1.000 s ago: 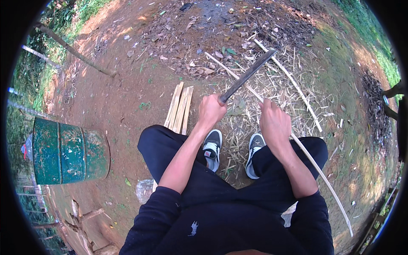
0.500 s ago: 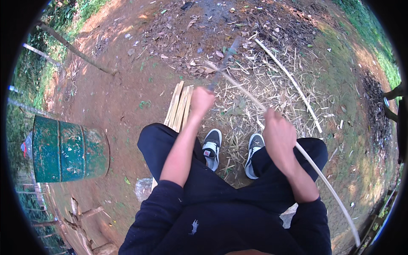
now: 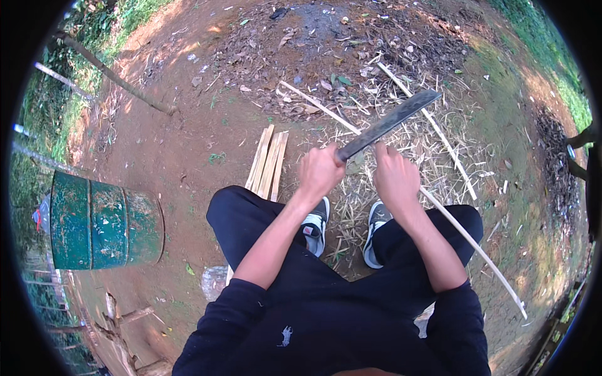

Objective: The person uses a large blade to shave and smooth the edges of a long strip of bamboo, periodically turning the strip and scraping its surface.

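Observation:
My left hand [image 3: 321, 170] is closed round the handle of a machete [image 3: 390, 124]. Its broad dark blade slants up to the right, crossing over a long pale wooden strip [image 3: 473, 245]. That strip is in the closed fist of my right hand [image 3: 398, 177]. One end of it sticks out beyond the blade to the upper left, and the other runs past my right knee to the lower right. The blade passes just above my right fist; whether it touches the strip I cannot tell.
Several split strips [image 3: 268, 161] lie bundled beside my left knee. Another long strip [image 3: 433, 125] rests on the ground among pale shavings [image 3: 351, 203]. A dented green metal drum [image 3: 106, 220] is at the left, near a thin tree trunk [image 3: 116, 76]. Cut branches [image 3: 119, 332] lie lower left.
The machete has swung from pointing up and away to slanting right across the strip. My left hand has moved right and nearer; the strip's far end has shifted left.

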The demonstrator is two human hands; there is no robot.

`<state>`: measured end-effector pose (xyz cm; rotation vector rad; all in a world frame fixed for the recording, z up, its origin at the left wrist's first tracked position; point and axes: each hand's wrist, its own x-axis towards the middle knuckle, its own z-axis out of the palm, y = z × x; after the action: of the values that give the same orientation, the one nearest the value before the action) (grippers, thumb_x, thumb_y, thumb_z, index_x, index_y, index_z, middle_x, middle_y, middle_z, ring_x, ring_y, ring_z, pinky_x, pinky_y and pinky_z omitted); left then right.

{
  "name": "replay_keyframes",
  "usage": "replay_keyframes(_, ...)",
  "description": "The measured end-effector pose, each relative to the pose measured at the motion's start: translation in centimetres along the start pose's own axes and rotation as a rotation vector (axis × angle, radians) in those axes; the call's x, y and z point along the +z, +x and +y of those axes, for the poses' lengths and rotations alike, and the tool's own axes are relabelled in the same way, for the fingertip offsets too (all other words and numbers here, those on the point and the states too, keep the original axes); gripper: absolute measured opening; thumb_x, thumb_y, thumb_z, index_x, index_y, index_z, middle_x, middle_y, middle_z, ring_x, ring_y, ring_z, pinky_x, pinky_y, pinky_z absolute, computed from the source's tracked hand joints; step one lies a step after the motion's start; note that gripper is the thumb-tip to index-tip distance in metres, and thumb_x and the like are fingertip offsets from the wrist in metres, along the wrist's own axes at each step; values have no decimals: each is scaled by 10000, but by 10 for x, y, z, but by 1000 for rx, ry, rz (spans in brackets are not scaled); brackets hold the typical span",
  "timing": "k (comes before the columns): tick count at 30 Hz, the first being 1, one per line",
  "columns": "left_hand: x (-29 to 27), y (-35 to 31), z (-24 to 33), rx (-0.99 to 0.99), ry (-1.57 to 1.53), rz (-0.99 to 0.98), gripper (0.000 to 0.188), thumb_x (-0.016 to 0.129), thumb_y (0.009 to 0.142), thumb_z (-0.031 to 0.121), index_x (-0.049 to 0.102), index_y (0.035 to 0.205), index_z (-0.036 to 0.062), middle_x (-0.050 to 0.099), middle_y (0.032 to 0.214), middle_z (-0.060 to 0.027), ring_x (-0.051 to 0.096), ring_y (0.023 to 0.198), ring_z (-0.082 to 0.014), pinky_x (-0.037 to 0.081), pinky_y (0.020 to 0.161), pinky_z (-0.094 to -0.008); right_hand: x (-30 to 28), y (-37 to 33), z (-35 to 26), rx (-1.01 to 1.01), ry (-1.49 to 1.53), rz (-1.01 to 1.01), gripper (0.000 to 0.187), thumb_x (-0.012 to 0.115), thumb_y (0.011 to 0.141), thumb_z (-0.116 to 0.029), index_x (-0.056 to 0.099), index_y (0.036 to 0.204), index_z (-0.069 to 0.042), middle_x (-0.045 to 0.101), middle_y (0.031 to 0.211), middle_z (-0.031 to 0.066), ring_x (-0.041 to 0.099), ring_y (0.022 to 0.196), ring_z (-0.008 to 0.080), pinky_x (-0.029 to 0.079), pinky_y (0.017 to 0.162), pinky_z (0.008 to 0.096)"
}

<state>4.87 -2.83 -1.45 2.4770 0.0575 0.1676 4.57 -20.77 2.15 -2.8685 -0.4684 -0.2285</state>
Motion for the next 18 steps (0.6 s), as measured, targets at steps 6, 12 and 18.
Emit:
replay_keyframes(6,-3,26,-29,-13,9,159,192,660,773,133,744,920,44,694,735,-232,708,719,-404,570,719,-490,-23,-21,9,38,-22,51,217,622,768,23,568,978,7,667,816,165,695,621,308,546,517,412)
replay_keyframes(12,-2,62,-170,-547,90,250,290,613,870,246,736,948,-5,698,936,-293,690,945,-428,539,838,-517,-83,-77,-7,-15,110,226,253,618,762,34,586,997,-52,658,801,126,653,598,331,488,502,445)
replay_keyframes(18,-28,55,-106,-469,38,208,278,632,838,239,741,944,7,699,936,-290,686,948,-427,526,824,-522,-76,-49,11,130,25,269,223,600,788,38,578,994,-45,671,819,153,678,657,369,510,515,460)
